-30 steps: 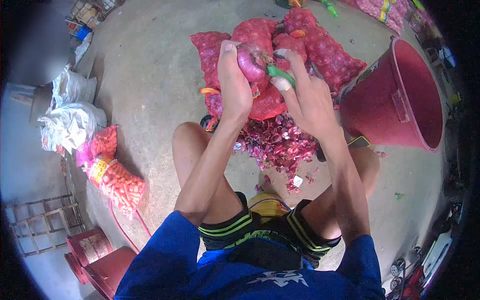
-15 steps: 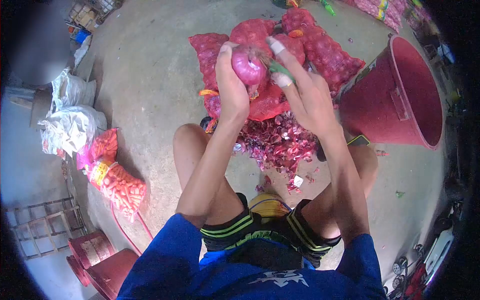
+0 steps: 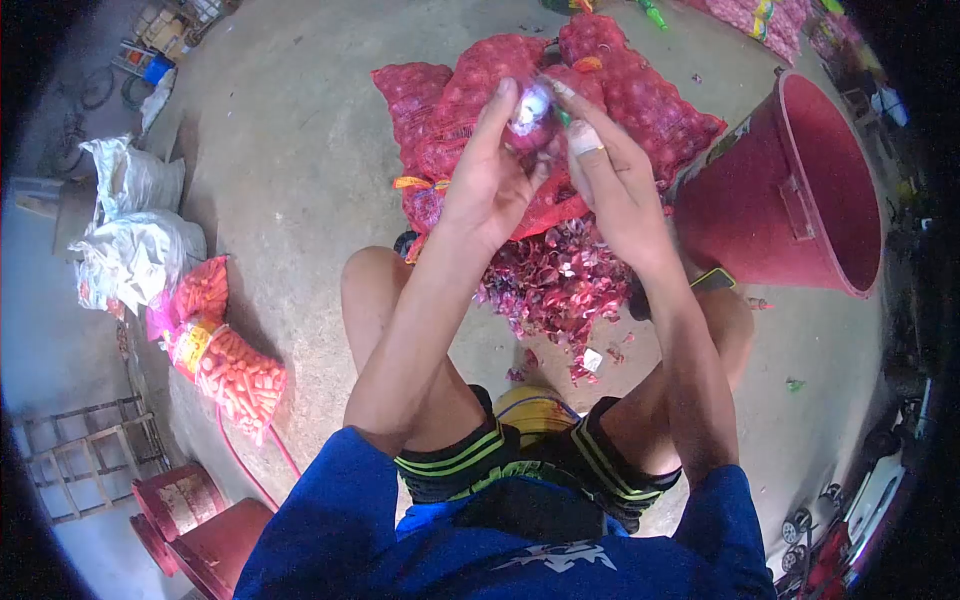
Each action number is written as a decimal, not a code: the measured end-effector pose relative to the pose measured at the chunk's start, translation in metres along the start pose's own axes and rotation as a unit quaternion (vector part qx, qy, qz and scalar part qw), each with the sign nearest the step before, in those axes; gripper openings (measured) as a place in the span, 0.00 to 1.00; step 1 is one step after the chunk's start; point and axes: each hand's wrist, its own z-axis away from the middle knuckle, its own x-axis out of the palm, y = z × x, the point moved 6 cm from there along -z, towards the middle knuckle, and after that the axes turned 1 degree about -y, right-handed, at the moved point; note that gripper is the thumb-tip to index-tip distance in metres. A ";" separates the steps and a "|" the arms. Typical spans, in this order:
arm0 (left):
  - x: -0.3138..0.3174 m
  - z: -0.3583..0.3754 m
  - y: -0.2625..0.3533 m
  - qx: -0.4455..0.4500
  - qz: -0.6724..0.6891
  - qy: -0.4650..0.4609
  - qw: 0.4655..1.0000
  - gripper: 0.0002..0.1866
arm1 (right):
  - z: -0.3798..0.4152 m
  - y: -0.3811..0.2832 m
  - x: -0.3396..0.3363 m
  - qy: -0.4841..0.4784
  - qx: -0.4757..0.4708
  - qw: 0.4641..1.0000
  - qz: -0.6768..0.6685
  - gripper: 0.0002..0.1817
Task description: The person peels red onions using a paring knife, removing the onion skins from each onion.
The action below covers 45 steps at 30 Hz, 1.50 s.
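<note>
My left hand (image 3: pixel 490 185) is closed around a red onion (image 3: pixel 532 118), its skin purple with a bright, pale patch facing up. Close against its right side is my right hand (image 3: pixel 622 185), with white tape around the thumb and a finger. A small green tool (image 3: pixel 564 118) shows between the right fingers; its working end is hidden and blurred. Below both hands, a heap of onion skins (image 3: pixel 560 290) lies on the floor between my legs. Behind them are several red mesh sacks of onions (image 3: pixel 650 100).
To the right, a large red bucket (image 3: pixel 740 210) leans on its side. A bag of carrots (image 3: pixel 240 375) and white sacks (image 3: pixel 150 250) lie left. Red tubs (image 3: pixel 215 540) sit lower left. A phone (image 3: pixel 714 280) is by my right knee.
The onion has been turned in my left hand, so a pale, shiny patch now faces up. My right hand has closed in on it, its fingers less spread than before.
</note>
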 end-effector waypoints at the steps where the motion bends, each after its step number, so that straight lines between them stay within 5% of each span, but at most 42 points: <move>1: -0.003 -0.002 0.000 -0.015 0.007 0.001 1.000 0.20 | -0.003 -0.005 -0.002 0.002 0.010 1.000 -0.006 0.25; 12: -0.008 0.003 0.009 -0.006 0.012 -0.022 1.000 0.19 | -0.007 0.002 -0.016 0.020 0.086 0.994 -0.066 0.26; 14: -0.011 0.009 0.012 -0.020 0.033 -0.066 0.997 0.19 | -0.013 0.006 -0.048 0.132 0.103 0.978 -0.124 0.26; 16: -0.004 0.015 0.018 -0.029 0.013 -0.167 0.985 0.24 | -0.017 0.006 -0.060 0.106 0.079 0.983 -0.125 0.26; 18: -0.006 0.011 0.020 -0.012 0.020 -0.153 0.988 0.25 | -0.018 0.001 -0.059 0.074 -0.035 0.994 0.065 0.27; 19: -0.008 0.010 0.021 0.002 0.029 -0.139 0.990 0.26 | -0.028 -0.005 -0.056 0.099 -0.197 0.940 0.261 0.28; 20: -0.010 0.011 0.020 0.000 0.028 -0.138 0.990 0.26 | -0.021 0.004 -0.062 0.099 -0.196 0.940 0.260 0.28; 22: -0.013 0.008 0.023 -0.009 0.080 -0.128 0.989 0.28 | -0.013 0.034 -0.059 -0.002 0.170 0.942 0.288 0.30; 23: -0.015 0.007 0.024 -0.008 0.079 -0.129 0.989 0.28 | -0.014 0.039 -0.062 0.041 0.053 0.953 0.296 0.31; 26: -0.011 0.008 0.030 -0.027 0.166 -0.204 0.964 0.28 | -0.012 0.011 -0.055 0.029 0.103 0.964 0.242 0.30; 29: -0.004 0.012 0.031 -0.016 0.140 -0.150 0.979 0.29 | -0.009 0.001 -0.044 0.007 0.025 0.990 0.141 0.32; 34: -0.013 0.009 0.029 0.074 0.012 -0.061 0.995 0.30 | -0.003 -0.022 -0.015 -0.062 0.014 0.984 0.164 0.34; 39: -0.007 0.014 0.027 0.094 -0.060 -0.092 0.989 0.32 | -0.010 -0.025 -0.015 -0.050 -0.067 0.979 0.183 0.27; 42: -0.007 0.014 0.024 0.075 -0.069 -0.087 0.991 0.33 | -0.024 -0.001 -0.038 0.085 -0.052 0.984 0.148 0.25; 43: -0.008 0.014 0.023 0.067 -0.052 -0.083 0.993 0.33 | -0.025 0.006 -0.050 0.089 0.031 0.987 0.129 0.27; 45: -0.010 0.012 0.023 0.075 -0.037 -0.080 0.993 0.33 | -0.021 0.004 -0.050 0.073 0.030 0.989 0.127 0.29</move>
